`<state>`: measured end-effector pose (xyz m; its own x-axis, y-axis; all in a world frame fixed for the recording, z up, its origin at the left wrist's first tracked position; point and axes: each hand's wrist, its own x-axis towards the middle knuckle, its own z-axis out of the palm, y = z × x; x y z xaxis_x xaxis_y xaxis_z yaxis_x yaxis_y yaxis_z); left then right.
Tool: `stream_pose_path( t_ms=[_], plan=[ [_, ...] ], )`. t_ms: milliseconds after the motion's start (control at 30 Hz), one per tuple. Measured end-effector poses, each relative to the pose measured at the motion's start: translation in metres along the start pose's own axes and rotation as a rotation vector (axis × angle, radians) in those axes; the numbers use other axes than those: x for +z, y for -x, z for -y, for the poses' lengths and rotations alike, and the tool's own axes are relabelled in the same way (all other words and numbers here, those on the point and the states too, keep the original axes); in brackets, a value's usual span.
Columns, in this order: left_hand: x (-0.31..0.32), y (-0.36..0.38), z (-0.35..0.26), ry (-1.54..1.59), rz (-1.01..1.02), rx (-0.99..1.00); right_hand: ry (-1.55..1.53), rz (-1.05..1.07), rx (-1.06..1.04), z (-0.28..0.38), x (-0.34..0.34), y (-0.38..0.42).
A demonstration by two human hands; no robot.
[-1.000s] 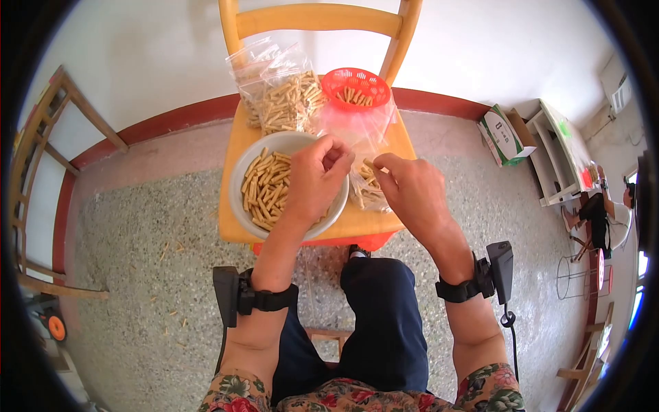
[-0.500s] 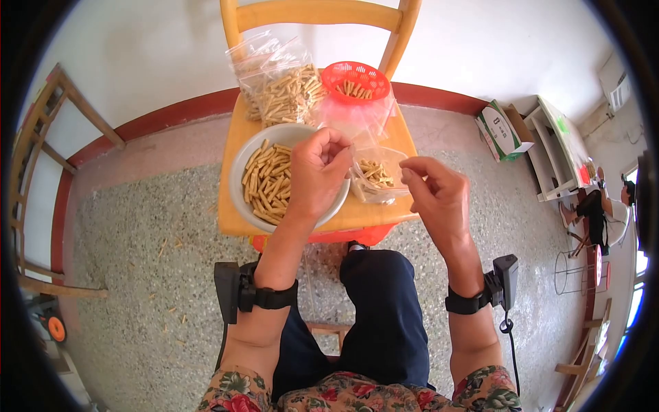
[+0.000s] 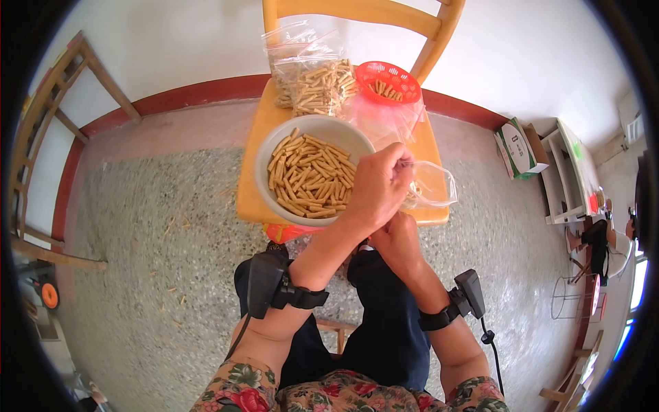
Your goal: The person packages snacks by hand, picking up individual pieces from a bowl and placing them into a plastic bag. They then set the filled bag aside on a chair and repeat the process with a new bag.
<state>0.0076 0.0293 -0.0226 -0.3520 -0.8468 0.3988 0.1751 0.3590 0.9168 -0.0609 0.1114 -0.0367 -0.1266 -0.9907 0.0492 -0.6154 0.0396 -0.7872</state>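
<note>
My left hand (image 3: 382,184) is closed in a pinch at the rim of a clear plastic bag (image 3: 439,200), whose mouth gapes to the right. A few short tan sticks show inside the bag, mostly behind my fingers. Just below, my right hand (image 3: 399,242) is closed, its fingertips hidden behind my left hand. What it holds, if anything, I cannot make out. Left of my hands a grey bowl (image 3: 264,180) holds many tan sticks (image 3: 312,173). All of this is on the seat of a wooden chair (image 3: 255,199).
Behind the bowl stand filled zip bags (image 3: 319,86). A red basket (image 3: 406,77) with a few sticks sits on pinkish plastic bags (image 3: 384,118). Left is a wooden frame (image 3: 103,82); right, a carton (image 3: 519,147), a shelf unit (image 3: 559,172) and a seated person (image 3: 614,247).
My right hand has moved left and down from the bag's right side to beneath my left hand. My left hand has moved right and down. The view has shifted, and the chair appears further right.
</note>
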Motion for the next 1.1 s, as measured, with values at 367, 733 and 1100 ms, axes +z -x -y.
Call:
stream_pose_path(
  t_ms=[367,733,1100],
  plan=[
    [0.012,-0.001,-0.001,0.072,0.013,0.011,-0.307,-0.282,-0.283,-0.027,0.028,-0.03],
    [-0.002,-0.014,-0.001,0.243,-0.035,-0.008,-0.884,0.156,0.312,-0.007,0.022,-0.039],
    [-0.022,-0.017,-0.018,0.375,-0.118,0.034,-0.618,0.37,0.461,-0.005,-0.032,-0.007]
  ],
)
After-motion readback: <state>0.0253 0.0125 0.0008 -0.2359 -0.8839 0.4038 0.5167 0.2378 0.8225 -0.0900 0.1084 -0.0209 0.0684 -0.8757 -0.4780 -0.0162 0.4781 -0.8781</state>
